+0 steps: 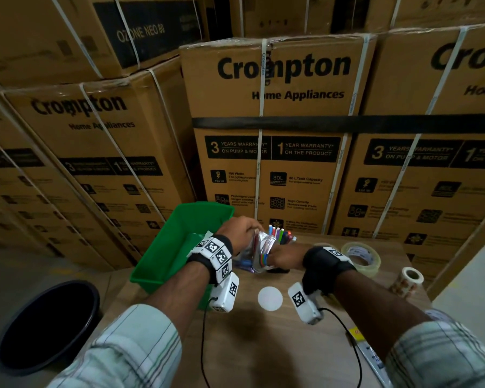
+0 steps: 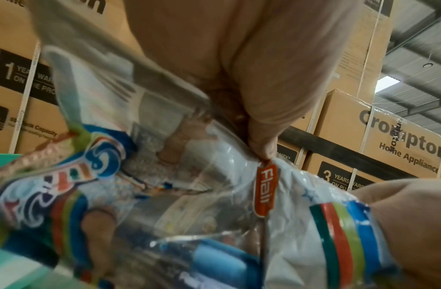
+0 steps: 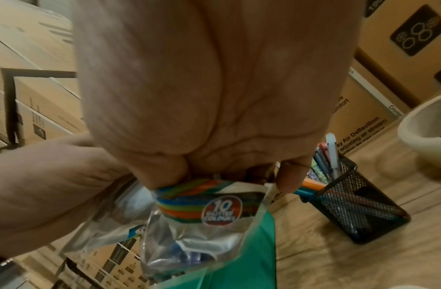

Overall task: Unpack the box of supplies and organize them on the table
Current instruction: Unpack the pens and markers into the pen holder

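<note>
In the middle of the head view I have both hands on a clear plastic packet of pens (image 1: 256,254), held up over the table (image 1: 263,345) just right of the green bin (image 1: 163,259). My left hand (image 1: 240,229) pinches the packet's upper edge, fingers (image 2: 261,144) clamped on the plastic right above an orange "Flair" tag in the left wrist view. My right hand (image 1: 284,259) grips the packet's striped end, thumb and fingers (image 3: 288,181) closed on the rainbow band beside a round "10" badge. Blue pens show through the plastic at the bottom of the left wrist view. Behind the packet, a black mesh pen cup (image 3: 358,203) stands on the table with coloured pens (image 1: 280,233) sticking up from it; it sits centre right in the right wrist view. At the right of the head view lie a roll of clear tape (image 1: 361,259) and, nearer the edge, a smaller roll of labels (image 1: 408,281). A white round disc (image 1: 270,298) lies on the table between my wrists. A black bucket (image 1: 48,326) stands on the floor at lower left, and stacked cartons (image 1: 277,121) fill the upper frame.
</note>
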Action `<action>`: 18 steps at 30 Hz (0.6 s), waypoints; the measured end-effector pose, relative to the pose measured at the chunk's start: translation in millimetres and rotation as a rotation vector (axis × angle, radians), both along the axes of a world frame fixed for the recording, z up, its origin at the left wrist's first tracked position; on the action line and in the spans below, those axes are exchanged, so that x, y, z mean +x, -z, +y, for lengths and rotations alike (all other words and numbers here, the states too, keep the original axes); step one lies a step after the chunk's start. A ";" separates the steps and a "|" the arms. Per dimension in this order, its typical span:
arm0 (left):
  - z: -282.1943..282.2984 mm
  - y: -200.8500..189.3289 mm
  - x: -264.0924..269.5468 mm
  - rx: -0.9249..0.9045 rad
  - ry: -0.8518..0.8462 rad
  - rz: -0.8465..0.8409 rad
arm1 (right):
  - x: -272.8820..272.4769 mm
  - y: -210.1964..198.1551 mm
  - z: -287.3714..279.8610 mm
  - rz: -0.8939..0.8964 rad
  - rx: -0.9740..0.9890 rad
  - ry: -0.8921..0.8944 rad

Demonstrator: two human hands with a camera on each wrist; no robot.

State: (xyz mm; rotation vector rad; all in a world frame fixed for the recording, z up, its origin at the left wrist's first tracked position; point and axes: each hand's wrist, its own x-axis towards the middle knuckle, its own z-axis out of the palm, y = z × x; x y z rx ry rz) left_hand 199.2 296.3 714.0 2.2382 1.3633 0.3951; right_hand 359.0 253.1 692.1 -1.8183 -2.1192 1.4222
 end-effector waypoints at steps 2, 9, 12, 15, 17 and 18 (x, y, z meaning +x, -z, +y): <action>0.2 1.7 -2.1 -0.003 -0.020 -0.039 | -0.2 0.5 2.0 0.013 -0.028 0.017; 2.0 5.4 -4.6 -0.056 -0.041 -0.108 | -3.9 -0.3 1.3 0.097 -0.098 0.055; 2.8 5.0 -6.3 -0.055 -0.016 -0.087 | -3.2 -1.0 0.4 0.173 -0.155 0.080; 2.3 3.3 -5.9 -0.026 -0.008 -0.070 | -5.1 4.4 2.9 0.184 -0.115 0.104; 1.5 1.0 -6.3 0.001 -0.010 -0.054 | -9.1 6.9 2.2 0.244 -0.131 0.115; 2.1 0.3 -6.8 0.009 -0.013 -0.053 | -10.1 9.9 2.4 0.276 -0.143 0.140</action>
